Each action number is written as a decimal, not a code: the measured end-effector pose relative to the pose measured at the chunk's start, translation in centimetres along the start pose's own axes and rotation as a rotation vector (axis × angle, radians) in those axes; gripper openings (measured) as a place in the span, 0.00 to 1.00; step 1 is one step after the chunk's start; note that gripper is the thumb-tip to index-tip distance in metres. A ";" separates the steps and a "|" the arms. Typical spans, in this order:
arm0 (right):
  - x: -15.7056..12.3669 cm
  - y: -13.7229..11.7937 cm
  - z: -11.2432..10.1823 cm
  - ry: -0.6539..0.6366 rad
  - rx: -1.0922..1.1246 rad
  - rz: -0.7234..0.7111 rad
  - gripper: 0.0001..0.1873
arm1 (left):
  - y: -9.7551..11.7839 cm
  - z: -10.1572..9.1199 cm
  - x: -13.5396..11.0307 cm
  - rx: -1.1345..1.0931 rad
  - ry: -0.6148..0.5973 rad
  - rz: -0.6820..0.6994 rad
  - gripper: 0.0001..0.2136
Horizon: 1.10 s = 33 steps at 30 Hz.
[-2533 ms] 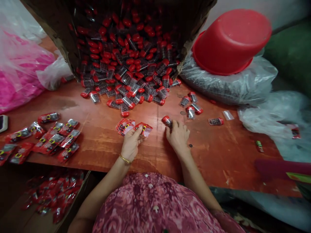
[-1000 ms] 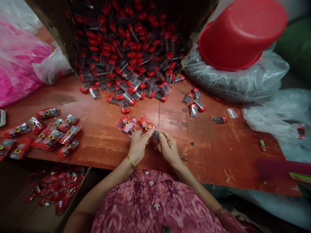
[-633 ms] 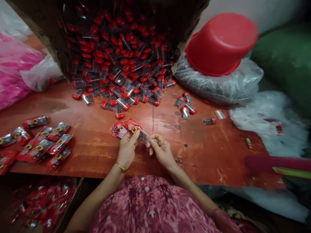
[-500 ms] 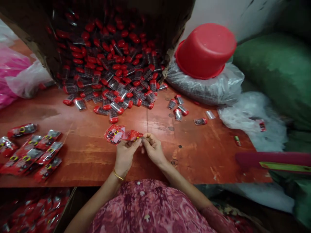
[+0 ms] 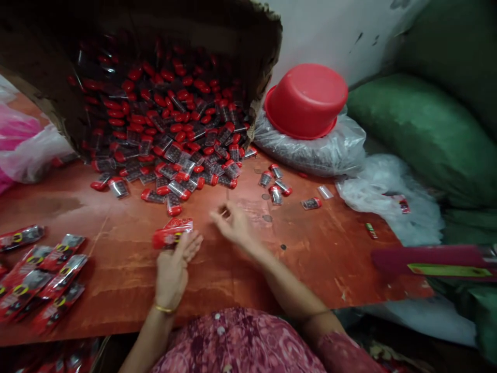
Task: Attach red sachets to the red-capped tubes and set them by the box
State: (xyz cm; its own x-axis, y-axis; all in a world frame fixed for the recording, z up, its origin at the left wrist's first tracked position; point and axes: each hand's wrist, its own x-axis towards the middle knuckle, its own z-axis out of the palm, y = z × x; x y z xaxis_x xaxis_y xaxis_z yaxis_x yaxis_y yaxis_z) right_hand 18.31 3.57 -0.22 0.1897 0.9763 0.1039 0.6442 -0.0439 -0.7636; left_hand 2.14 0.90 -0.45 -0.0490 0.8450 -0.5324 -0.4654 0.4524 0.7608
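Observation:
My left hand (image 5: 173, 274), with a gold bangle at the wrist, has a red printed packet (image 5: 166, 237) with a clear end at its fingers. Part of the packet is hidden by the hand, and a red printed piece shows just behind it. My right hand (image 5: 235, 224) is to the right above the table, slightly blurred. Its fingers are loosely bent and apart from the thumb, with nothing visible between them. Beyond both hands lies a heap of small clear containers with red caps (image 5: 174, 150), spilling from a cardboard box (image 5: 267, 57).
Filled red packets (image 5: 58, 280) lie at the left on the red-brown table (image 5: 233, 290). At the back right, an upturned red basin (image 5: 310, 98) rests on a plastic bag (image 5: 310, 150). Several loose containers (image 5: 275, 194) lie nearby. A maroon object (image 5: 438, 256) juts over the right edge.
My hands have parted; the left moved left and nearer with the packet, and the right came away from it. The view has shifted, too.

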 end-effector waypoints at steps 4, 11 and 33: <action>7.4 5.7 -6.1 0.335 -0.465 0.141 0.23 | 4.4 -4.5 1.3 -0.214 0.333 0.145 0.08; 9.7 12.1 -7.6 0.041 -0.681 0.152 0.28 | 6.4 -7.5 1.3 -0.234 0.437 0.359 0.16; -5.6 5.5 -1.7 0.122 -0.142 -0.559 0.08 | -0.2 -3.8 4.2 1.445 0.160 0.737 0.11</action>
State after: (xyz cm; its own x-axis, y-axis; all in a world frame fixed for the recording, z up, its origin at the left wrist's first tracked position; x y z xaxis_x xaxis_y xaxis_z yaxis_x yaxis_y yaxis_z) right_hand 22.05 -2.53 -3.97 -0.1286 0.8284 0.5451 0.7626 0.4340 -0.4797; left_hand -1.33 3.26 -4.24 -0.0027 0.9924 0.1231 0.8640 -0.0597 0.4999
